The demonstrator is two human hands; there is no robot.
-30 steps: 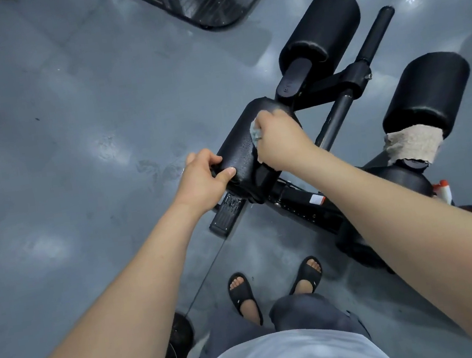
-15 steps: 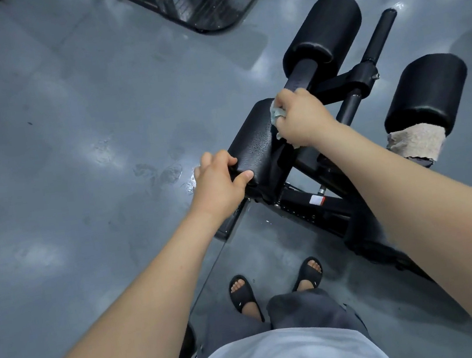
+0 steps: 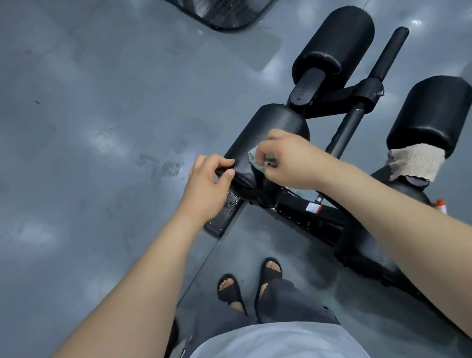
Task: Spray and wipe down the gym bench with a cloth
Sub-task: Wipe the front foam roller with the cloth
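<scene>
Observed left hand (image 3: 207, 183) curled round near end of roller pad (image 3: 267, 131) on gym bench (image 3: 305, 217). Found right hand (image 3: 290, 161) pinching grey cloth (image 3: 254, 159) against same pad end. Noted beige cloth (image 3: 413, 161) draped below right-side pad (image 3: 430, 113). Glimpsed spray bottle top (image 3: 440, 205) behind right forearm; cannot tell contents.

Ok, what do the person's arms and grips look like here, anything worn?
The left forearm and right forearm are bare, no sleeves in view. The left grip and right grip show no gloves, watch or wristbands. A light grey shirt shows below.
</scene>
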